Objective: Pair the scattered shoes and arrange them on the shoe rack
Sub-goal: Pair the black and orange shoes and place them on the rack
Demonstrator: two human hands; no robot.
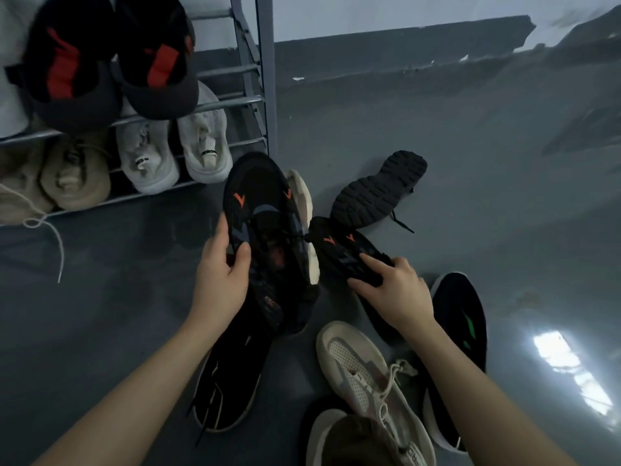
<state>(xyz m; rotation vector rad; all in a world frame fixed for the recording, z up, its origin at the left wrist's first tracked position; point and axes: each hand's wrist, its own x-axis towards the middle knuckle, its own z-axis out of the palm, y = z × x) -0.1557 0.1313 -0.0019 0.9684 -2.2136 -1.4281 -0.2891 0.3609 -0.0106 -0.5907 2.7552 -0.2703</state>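
Note:
My left hand (223, 274) grips a black sneaker with orange chevrons (265, 210) by its side, lifted off the grey floor. My right hand (393, 290) is closed on the matching black sneaker with orange chevrons (339, 250), which lies on the floor just to the right. The metal shoe rack (265, 95) stands at the upper left. It holds a black-and-red pair (107, 55) on an upper shelf, with a white pair (174, 153) and a beige pair (67, 176) below.
Loose shoes lie around my hands: an overturned black shoe showing its sole (376, 190), a black shoe with green marks (460, 331), a cream mesh shoe (363, 375), a black shoe (228, 388) under my left forearm, a cream shoe (302, 196) behind the held one. Grey wall behind.

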